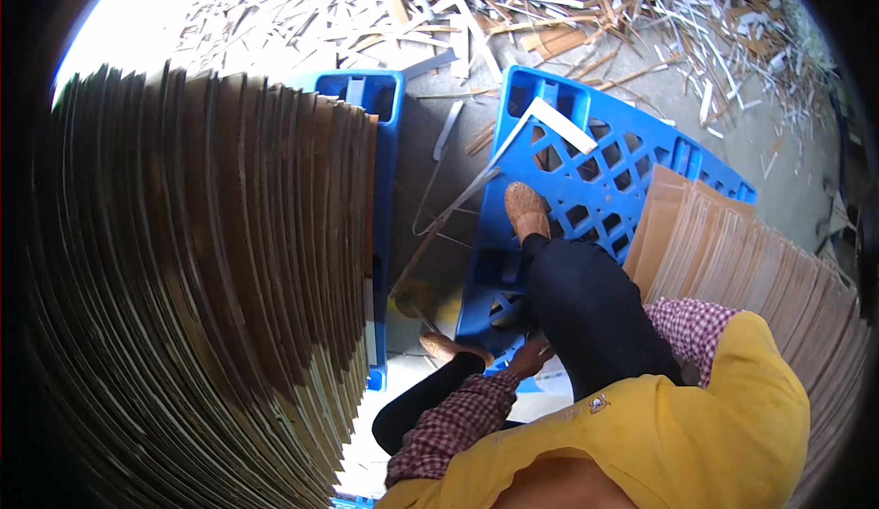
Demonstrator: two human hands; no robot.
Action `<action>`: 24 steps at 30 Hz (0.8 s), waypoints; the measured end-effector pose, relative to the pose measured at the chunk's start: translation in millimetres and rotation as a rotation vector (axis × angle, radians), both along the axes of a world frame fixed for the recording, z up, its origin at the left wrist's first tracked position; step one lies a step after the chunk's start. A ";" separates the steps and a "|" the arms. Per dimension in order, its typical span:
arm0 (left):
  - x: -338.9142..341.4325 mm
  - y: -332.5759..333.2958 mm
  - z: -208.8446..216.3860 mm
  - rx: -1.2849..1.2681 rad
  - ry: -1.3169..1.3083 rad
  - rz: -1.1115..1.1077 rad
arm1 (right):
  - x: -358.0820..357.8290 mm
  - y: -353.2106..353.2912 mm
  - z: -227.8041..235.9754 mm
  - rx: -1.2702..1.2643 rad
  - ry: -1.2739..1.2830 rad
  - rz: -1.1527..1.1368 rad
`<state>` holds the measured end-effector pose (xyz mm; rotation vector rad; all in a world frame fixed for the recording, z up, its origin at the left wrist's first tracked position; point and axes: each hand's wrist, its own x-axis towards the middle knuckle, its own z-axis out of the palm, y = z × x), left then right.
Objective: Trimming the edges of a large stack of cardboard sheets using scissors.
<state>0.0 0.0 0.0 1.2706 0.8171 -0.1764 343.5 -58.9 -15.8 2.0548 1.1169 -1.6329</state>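
My left hand point(531, 359) is low beside my bent leg, at the near edge of a blue plastic pallet point(569, 200). Its fingers are small and partly hidden, so what they touch or hold is unclear; a pale patch point(553, 379) lies just beside them. My right arm in a checked sleeve point(689, 326) reaches down behind my thigh, near a stack of brown cardboard sheets point(760, 248) on the pallet. My right hand is out of sight there. One of my feet, in a tan shoe point(526, 207), stands on the pallet; the other shoe point(449, 348) is on the floor.
A tall, dense stack of cardboard sheets point(211, 243) fills the left side on another blue pallet point(388, 157). Loose cardboard strips point(549, 1) litter the far floor. A bent white strip point(562, 126) lies across the right pallet; more strips lie in the gap between pallets.
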 end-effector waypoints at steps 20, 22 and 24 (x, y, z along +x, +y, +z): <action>-13.4 33.5 9.7 0.372 0.082 -0.325 | -41.3 203.2 44.4 0.713 0.253 -0.302; -7.5 55.1 10.2 0.257 0.072 -0.279 | -52.3 240.8 71.8 0.858 0.378 -0.336; -10.8 92.1 33.4 0.409 0.224 -0.225 | -71.2 277.0 107.9 1.008 0.502 -0.281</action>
